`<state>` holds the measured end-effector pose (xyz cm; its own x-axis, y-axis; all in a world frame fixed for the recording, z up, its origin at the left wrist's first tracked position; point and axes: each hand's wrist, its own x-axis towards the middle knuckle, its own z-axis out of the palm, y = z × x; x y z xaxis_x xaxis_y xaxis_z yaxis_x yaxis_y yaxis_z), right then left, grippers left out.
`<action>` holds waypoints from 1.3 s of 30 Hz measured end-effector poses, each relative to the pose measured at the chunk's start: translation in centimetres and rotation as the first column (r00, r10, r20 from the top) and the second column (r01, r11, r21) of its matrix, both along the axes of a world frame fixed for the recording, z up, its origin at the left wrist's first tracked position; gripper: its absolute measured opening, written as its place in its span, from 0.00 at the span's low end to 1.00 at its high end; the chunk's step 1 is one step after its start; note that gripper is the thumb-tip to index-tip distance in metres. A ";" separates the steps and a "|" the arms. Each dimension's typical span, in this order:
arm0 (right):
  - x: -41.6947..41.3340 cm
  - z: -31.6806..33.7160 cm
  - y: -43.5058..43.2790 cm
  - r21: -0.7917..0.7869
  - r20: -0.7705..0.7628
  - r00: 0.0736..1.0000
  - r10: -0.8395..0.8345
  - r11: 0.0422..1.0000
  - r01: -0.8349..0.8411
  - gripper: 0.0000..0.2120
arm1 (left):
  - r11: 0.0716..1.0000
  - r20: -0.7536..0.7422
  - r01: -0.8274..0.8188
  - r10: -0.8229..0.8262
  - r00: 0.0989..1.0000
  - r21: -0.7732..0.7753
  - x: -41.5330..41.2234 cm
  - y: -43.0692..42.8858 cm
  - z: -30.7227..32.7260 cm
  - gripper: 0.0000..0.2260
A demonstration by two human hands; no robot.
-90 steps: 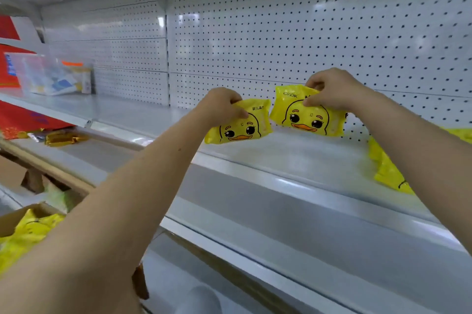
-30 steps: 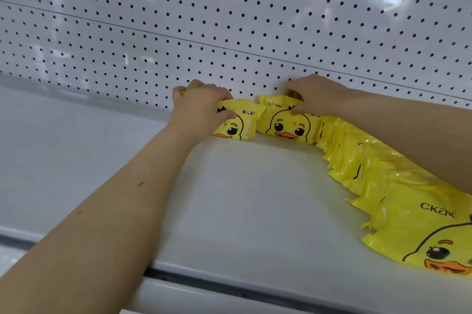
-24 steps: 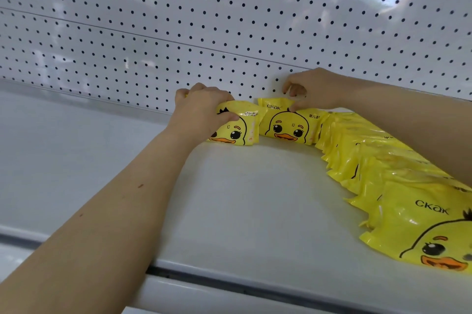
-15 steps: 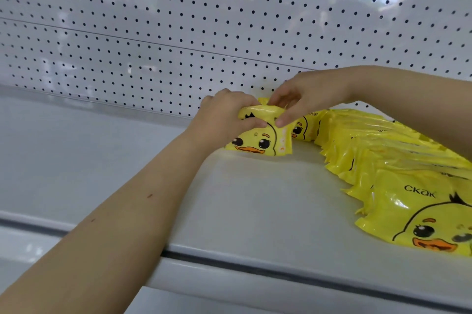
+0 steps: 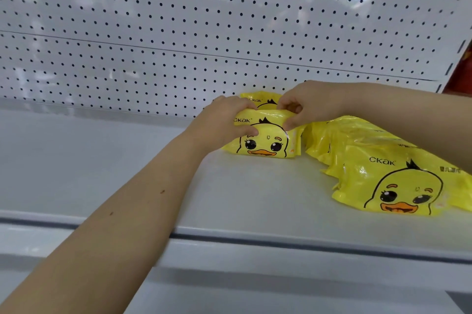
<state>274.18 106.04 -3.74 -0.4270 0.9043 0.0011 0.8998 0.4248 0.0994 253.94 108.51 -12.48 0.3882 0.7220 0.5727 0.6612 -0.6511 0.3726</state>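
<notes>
On shelf [image 5: 102, 160], L hand [image 5: 224, 122] & R hand [image 5: 309, 104] grip 1 duck pack [image 5: 265, 143].

Rear duck pack [image 5: 258, 100] mostly hidden behind front duck pack [image 5: 265, 146], that one's top edge under left hand [image 5: 224, 119] and right hand [image 5: 314, 102], row of packs [image 5: 383, 160] cut by right edge, its small print unreadable

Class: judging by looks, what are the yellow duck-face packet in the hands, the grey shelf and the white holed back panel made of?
Yellow duck-face packet: seemingly thin glossy plastic film; crinkles and glints. Grey shelf: probably painted sheet metal, dull sheen. White holed back panel: likely painted metal, glossy, showing reflections.
</notes>
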 end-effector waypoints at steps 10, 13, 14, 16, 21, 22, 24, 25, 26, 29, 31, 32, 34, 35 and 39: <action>0.0 0.1 1.9 0.096 -0.038 0.999 -0.006 0.995 0.009 0.18 | 0.990 0.024 -0.118 0.116 0.993 0.081 0.3 0.5 -0.6 0.23; 0.7 0.5 3.3 0.117 -0.069 0.997 -0.025 0.993 0.033 0.16 | 0.983 0.052 -0.144 0.139 0.989 0.117 0.1 0.9 -0.6 0.26; 1.0 0.6 3.9 0.133 -0.071 0.997 -0.040 0.990 0.049 0.15 | 0.979 0.057 -0.156 0.149 0.987 0.128 0.0 1.1 -0.6 0.27; 1.7 0.7 4.9 0.158 -0.094 0.992 -0.085 0.982 0.099 0.14 | 0.974 0.048 -0.177 0.172 0.984 0.140 -0.3 1.3 -0.7 0.27; 2.9 -0.2 6.9 0.256 -0.071 0.984 -0.166 0.950 0.179 0.14 | 0.975 -0.066 -0.168 0.179 0.982 0.143 -0.4 1.8 -1.0 0.22; 2.8 -0.4 7.1 0.270 -0.058 0.984 -0.166 0.947 0.175 0.14 | 0.975 -0.100 -0.165 0.181 0.978 0.146 -0.3 1.9 -1.0 0.21; 2.7 -0.7 7.3 0.276 -0.054 0.985 -0.163 0.946 0.171 0.14 | 0.973 -0.169 -0.167 0.193 0.966 0.158 -0.1 2.1 -1.1 0.19; 2.6 -0.7 7.4 0.274 -0.061 0.985 -0.160 0.947 0.170 0.13 | 0.971 -0.198 -0.169 0.201 0.959 0.166 -0.1 2.2 -1.2 0.18; 2.5 -0.7 7.5 0.272 -0.065 0.985 -0.159 0.947 0.171 0.12 | 0.970 -0.219 -0.174 0.210 0.953 0.171 -0.1 2.3 -1.2 0.18; 2.3 -1.3 7.5 0.315 0.076 0.977 -0.197 0.935 0.164 0.11 | 0.965 -0.236 -0.204 0.240 0.942 0.166 -0.4 2.5 -1.3 0.17; 2.1 -1.7 7.5 0.371 0.233 0.945 -0.230 0.919 0.132 0.12 | 0.961 -0.232 -0.225 0.259 0.938 0.162 -0.5 2.6 -1.3 0.16; 1.9 -1.7 7.4 0.386 0.273 0.931 -0.242 0.914 0.125 0.13 | 0.958 -0.227 -0.237 0.269 0.936 0.160 -0.6 2.6 -1.4 0.16; 1.6 -1.5 7.3 0.402 0.312 0.914 -0.259 0.908 0.120 0.14 | 0.952 -0.223 -0.264 0.294 0.929 0.154 -0.8 2.6 -1.4 0.14; 1.4 -1.3 7.1 0.408 0.325 0.910 -0.258 0.906 0.111 0.14 | 0.948 -0.221 -0.279 0.308 0.925 0.155 -0.9 2.7 -1.4 0.13; 0.7 -0.6 6.6 0.396 0.287 0.935 -0.209 0.915 0.083 0.19 | 0.919 -0.141 -0.351 0.377 0.915 0.179 -1.3 2.8 -1.4 0.09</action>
<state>274.93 112.60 -4.33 -0.3247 0.9158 0.2364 0.8421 0.1662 0.5130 252.61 111.27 -13.87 0.2148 0.7449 0.6317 0.9073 -0.3916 0.1532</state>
